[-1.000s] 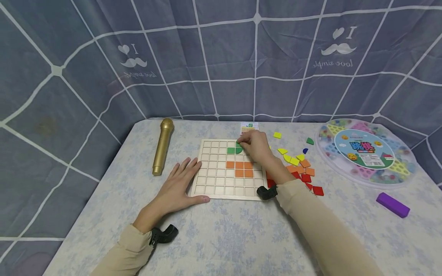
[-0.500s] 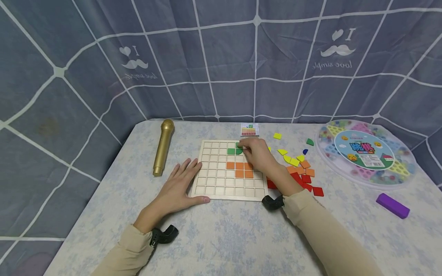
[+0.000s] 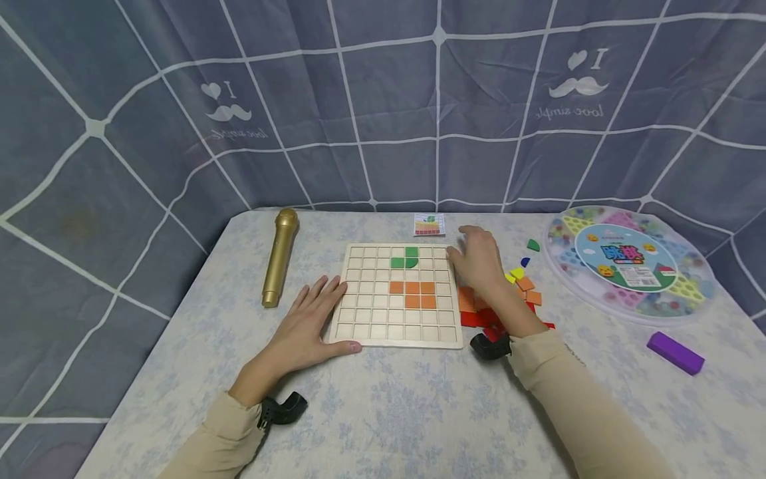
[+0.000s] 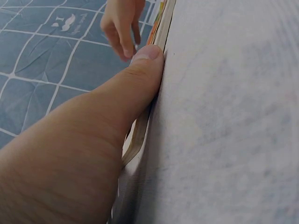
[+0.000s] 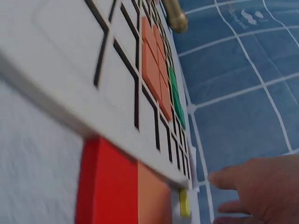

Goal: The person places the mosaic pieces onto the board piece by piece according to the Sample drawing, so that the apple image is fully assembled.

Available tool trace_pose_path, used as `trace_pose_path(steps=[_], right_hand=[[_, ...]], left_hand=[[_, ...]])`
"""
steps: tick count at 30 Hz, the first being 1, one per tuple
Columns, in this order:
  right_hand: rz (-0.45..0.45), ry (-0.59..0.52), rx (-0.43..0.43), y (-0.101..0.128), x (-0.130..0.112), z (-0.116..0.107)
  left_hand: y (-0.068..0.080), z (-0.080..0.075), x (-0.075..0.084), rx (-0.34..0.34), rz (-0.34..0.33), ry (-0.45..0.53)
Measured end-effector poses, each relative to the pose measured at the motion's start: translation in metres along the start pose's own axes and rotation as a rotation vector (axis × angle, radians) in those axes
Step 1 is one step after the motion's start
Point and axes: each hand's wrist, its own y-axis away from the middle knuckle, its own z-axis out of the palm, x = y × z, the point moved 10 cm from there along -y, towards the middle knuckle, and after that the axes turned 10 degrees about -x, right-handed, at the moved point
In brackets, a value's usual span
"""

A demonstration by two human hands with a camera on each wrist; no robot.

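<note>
Thin, stiff, light loose tiles [image 3: 526, 291] right of wooden grid board [image 3: 366, 318], best pinched by opposite edges; right hand [image 3: 479, 263] relaxed above them, holding nothing; left hand [image 3: 305, 326] spread flat, steadying board's near-left corner.

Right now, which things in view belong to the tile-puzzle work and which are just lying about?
In use:
grid board, steadied by the left hand
green tiles and orange tiles on it
loose tiles under the right hand
pattern card

Lying about:
gold microphone
round game box
purple block
</note>
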Motion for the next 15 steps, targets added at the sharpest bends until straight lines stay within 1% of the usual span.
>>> trace_pose_path(steps=[5, 10, 15], right_hand=[[0.16, 0.075, -0.02, 0.001, 0.032, -0.011], [0.266, 0.114, 0.022, 0.009, 0.053, -0.024], [0.341, 0.119, 0.009, 0.011, 0.068, -0.025]], left_hand=[[0.001, 0.0, -0.001, 0.005, 0.004, -0.004], [0.001, 0.0, 0.0, 0.009, 0.011, -0.008], [0.001, 0.0, -0.001, 0.011, 0.007, 0.001]])
